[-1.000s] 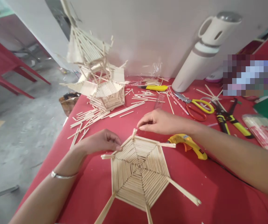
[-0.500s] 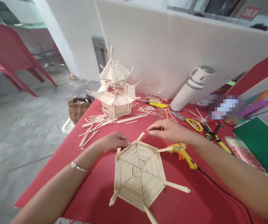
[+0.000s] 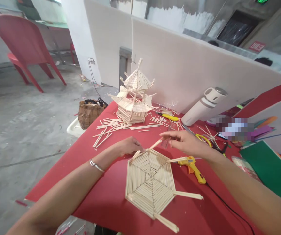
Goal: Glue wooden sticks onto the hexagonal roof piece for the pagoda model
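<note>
A hexagonal panel of thin wooden sticks [image 3: 140, 182], laid in rings, sits in front of me on the red tabletop, with paired sticks jutting from several corners. My left hand [image 3: 130, 146] is closed at its far left edge, fingertips on the rim; a silver bangle is on that wrist. My right hand [image 3: 183, 141] hovers beyond the far corner with its fingers apart, close to the tip of a jutting stick [image 3: 156, 144]. I see nothing held in it. A yellow glue gun [image 3: 194, 168] lies right of the panel, by one jutting stick.
A stick pagoda [image 3: 136, 106] stands at the back, loose sticks [image 3: 111, 125] around it. A yellow cutter [image 3: 169, 117], white bottle [image 3: 204, 106], scissors [image 3: 204, 139] and green board [image 3: 270, 163] lie or stand to the right. The glue gun's cord [image 3: 228, 202] runs toward the front edge.
The camera view has shifted, so the scene sits farther right. The panel's lower-left jutting stick no longer stands out past the rim. Both hands stay near the panel's far side.
</note>
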`<action>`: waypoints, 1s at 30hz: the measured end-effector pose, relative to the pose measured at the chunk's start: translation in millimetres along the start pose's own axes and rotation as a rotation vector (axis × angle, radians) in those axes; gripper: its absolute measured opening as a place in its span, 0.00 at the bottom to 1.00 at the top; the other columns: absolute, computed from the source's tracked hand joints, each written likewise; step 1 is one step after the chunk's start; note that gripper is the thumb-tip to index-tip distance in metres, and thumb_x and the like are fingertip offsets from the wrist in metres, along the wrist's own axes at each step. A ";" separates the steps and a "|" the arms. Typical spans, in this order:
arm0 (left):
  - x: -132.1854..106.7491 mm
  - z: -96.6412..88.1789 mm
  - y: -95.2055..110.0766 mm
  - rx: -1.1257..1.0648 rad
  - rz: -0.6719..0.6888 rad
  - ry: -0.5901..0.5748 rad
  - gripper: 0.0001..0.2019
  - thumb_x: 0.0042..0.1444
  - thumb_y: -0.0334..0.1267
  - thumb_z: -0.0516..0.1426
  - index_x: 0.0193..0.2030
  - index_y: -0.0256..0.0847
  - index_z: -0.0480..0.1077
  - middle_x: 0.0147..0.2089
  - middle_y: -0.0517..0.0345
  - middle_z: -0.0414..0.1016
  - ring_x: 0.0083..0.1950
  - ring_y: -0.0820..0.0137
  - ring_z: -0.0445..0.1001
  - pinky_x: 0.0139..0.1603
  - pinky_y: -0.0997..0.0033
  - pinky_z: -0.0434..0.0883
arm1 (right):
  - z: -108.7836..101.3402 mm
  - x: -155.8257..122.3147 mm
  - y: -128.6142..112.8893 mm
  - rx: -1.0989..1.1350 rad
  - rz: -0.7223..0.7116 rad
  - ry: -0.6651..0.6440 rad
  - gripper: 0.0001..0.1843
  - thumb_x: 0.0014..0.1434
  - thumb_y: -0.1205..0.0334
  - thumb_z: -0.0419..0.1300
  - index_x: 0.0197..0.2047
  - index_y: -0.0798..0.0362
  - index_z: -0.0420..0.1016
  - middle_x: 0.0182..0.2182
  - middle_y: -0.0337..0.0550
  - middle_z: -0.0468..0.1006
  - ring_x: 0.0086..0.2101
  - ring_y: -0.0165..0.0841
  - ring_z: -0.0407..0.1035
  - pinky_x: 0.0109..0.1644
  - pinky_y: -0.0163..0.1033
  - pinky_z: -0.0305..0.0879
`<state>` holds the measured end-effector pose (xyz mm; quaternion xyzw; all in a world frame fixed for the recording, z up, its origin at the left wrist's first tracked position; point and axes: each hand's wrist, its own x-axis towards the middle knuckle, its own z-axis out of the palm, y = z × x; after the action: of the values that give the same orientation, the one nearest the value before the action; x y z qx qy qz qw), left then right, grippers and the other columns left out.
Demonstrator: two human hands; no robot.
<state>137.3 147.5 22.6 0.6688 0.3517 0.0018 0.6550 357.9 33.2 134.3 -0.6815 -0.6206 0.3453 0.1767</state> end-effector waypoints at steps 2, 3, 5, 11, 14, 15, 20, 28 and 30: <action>-2.2 1.6 2.4 0.016 -0.027 0.042 0.19 0.40 0.52 0.67 0.19 0.37 0.70 0.16 0.66 0.54 0.19 0.78 0.47 0.22 0.70 0.43 | 1.8 1.1 -4.2 -0.051 -0.012 0.003 0.28 0.53 0.69 0.56 0.57 0.47 0.75 0.50 0.44 0.80 0.45 0.38 0.74 0.51 0.44 0.70; -3.1 2.3 3.3 0.020 -0.040 0.053 0.19 0.39 0.52 0.67 0.20 0.37 0.71 0.15 0.66 0.54 0.19 0.78 0.47 0.22 0.70 0.43 | 2.7 1.5 -6.4 -0.077 -0.020 0.001 0.29 0.53 0.69 0.56 0.58 0.47 0.75 0.49 0.44 0.81 0.44 0.38 0.74 0.49 0.43 0.70; -4.2 3.3 4.1 0.015 -0.058 0.057 0.18 0.39 0.51 0.67 0.22 0.36 0.74 0.15 0.66 0.55 0.18 0.78 0.48 0.21 0.70 0.43 | 4.6 1.8 -11.0 -0.121 -0.032 -0.009 0.29 0.53 0.69 0.56 0.58 0.48 0.75 0.46 0.44 0.82 0.40 0.36 0.74 0.45 0.42 0.70; -2.6 5.4 1.2 -0.003 -0.034 0.051 0.17 0.39 0.50 0.67 0.20 0.36 0.73 0.15 0.65 0.57 0.19 0.78 0.49 0.22 0.69 0.44 | 9.0 0.9 -19.6 -0.186 -0.020 -0.031 0.28 0.53 0.67 0.56 0.58 0.49 0.76 0.37 0.44 0.82 0.35 0.35 0.72 0.39 0.41 0.68; -1.6 5.5 -0.1 0.003 -0.024 0.054 0.17 0.39 0.50 0.67 0.19 0.36 0.71 0.16 0.64 0.57 0.19 0.77 0.50 0.22 0.69 0.44 | 9.9 0.8 -18.8 -0.168 -0.028 -0.046 0.27 0.53 0.66 0.57 0.57 0.49 0.76 0.39 0.44 0.82 0.36 0.36 0.73 0.39 0.41 0.68; -1.4 5.4 -0.5 0.005 -0.024 0.052 0.17 0.39 0.50 0.67 0.19 0.37 0.71 0.16 0.64 0.57 0.20 0.77 0.50 0.22 0.69 0.45 | 10.0 0.9 -18.1 -0.163 -0.030 -0.048 0.27 0.53 0.66 0.57 0.57 0.49 0.76 0.39 0.44 0.82 0.36 0.36 0.73 0.39 0.40 0.68; -0.9 4.6 -1.4 0.011 -0.013 0.046 0.18 0.39 0.51 0.66 0.19 0.37 0.72 0.17 0.63 0.59 0.20 0.77 0.51 0.22 0.69 0.45 | 9.8 0.9 -16.8 -0.168 -0.039 -0.040 0.27 0.53 0.66 0.57 0.57 0.48 0.76 0.38 0.45 0.83 0.35 0.36 0.73 0.38 0.41 0.68; -1.2 4.6 -0.3 0.025 -0.015 0.046 0.16 0.41 0.50 0.65 0.23 0.36 0.75 0.16 0.64 0.60 0.19 0.77 0.51 0.22 0.70 0.44 | 9.5 -1.4 -19.0 -0.159 -0.024 -0.037 0.27 0.53 0.66 0.57 0.56 0.49 0.76 0.39 0.44 0.82 0.37 0.36 0.74 0.36 0.39 0.68; -0.9 4.6 -0.6 0.016 -0.001 0.057 0.16 0.41 0.49 0.66 0.24 0.35 0.76 0.17 0.63 0.61 0.20 0.77 0.51 0.22 0.70 0.45 | 9.8 -1.2 -18.2 -0.154 -0.023 -0.040 0.27 0.53 0.66 0.57 0.57 0.49 0.76 0.39 0.44 0.82 0.37 0.36 0.74 0.36 0.39 0.68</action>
<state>138.4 142.9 21.8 0.6735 0.3705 0.0175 0.6394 338.0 33.2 139.8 -0.6789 -0.6565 0.3082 0.1149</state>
